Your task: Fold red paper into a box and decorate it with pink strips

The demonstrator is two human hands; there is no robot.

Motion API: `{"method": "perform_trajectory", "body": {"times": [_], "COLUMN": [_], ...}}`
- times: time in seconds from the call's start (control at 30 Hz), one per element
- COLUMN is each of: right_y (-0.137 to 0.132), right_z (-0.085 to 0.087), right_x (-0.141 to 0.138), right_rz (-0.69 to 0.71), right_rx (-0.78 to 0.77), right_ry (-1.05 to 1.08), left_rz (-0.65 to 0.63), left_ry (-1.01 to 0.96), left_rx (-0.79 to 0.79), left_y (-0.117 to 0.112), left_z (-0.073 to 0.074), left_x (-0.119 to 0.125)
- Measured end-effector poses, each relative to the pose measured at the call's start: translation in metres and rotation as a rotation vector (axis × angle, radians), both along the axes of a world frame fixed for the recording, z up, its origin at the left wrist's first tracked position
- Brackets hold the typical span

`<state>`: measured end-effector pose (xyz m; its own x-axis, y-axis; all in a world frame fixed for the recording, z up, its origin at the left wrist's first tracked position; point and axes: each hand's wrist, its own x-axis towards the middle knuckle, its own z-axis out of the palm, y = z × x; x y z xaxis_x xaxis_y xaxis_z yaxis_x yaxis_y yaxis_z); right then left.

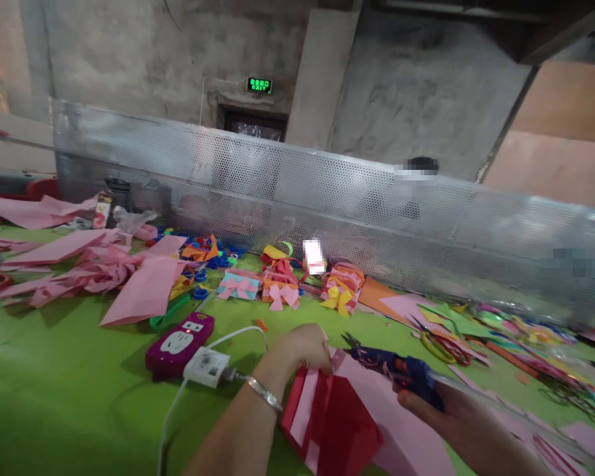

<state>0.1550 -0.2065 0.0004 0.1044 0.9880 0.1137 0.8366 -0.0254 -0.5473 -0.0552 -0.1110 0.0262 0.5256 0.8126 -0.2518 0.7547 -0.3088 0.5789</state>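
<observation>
My left hand, with a bracelet at the wrist, is closed, its fingers pinching a small pink paper strip at the top of a folded red paper piece. Pink bands run along the left side of that red piece, and pink paper lies beside and beneath it. A dark blue hot glue gun is gripped in my right hand. Its nozzle points left, close to the pinched strip. A small red light glows on its body.
A purple power strip with a white charger and cable sits left. Decorated paper pieces with bows line the back. Scissors lie right, pink paper scraps left. A perforated metal divider borders the green table.
</observation>
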Motion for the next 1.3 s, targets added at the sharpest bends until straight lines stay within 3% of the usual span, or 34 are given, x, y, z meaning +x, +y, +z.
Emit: {"method": "perform_trajectory", "body": {"times": [0.17, 0.43, 0.67, 0.77, 0.93, 1.17, 1.3], "right_y": [0.002, 0.002, -0.002, 0.000, -0.004, -0.008, -0.008], "right_z": [-0.002, -0.006, 0.004, 0.003, -0.002, 0.006, 0.000], "right_x": [-0.001, 0.007, 0.000, -0.006, 0.002, -0.007, 0.002], "right_rz": [0.067, 0.020, 0.021, 0.077, 0.042, 0.048, 0.017], "right_rx": [0.018, 0.005, 0.077, 0.062, 0.045, 0.055, 0.080], "right_ry": [0.061, 0.000, 0.027, 0.052, 0.033, 0.102, -0.021], "left_rz": [-0.019, -0.022, -0.032, -0.041, -0.029, -0.039, -0.038], "left_ry": [0.005, -0.009, -0.025, -0.030, -0.051, -0.098, -0.145], "left_rx": [-0.016, -0.018, -0.012, -0.003, 0.002, -0.027, -0.013], "left_y": [0.001, -0.004, 0.000, 0.003, 0.000, 0.002, 0.003], "left_z": [0.001, 0.006, 0.003, 0.000, 0.002, 0.000, 0.000], "left_x": [0.000, 0.000, 0.001, 0.002, 0.000, 0.000, -0.002]}}
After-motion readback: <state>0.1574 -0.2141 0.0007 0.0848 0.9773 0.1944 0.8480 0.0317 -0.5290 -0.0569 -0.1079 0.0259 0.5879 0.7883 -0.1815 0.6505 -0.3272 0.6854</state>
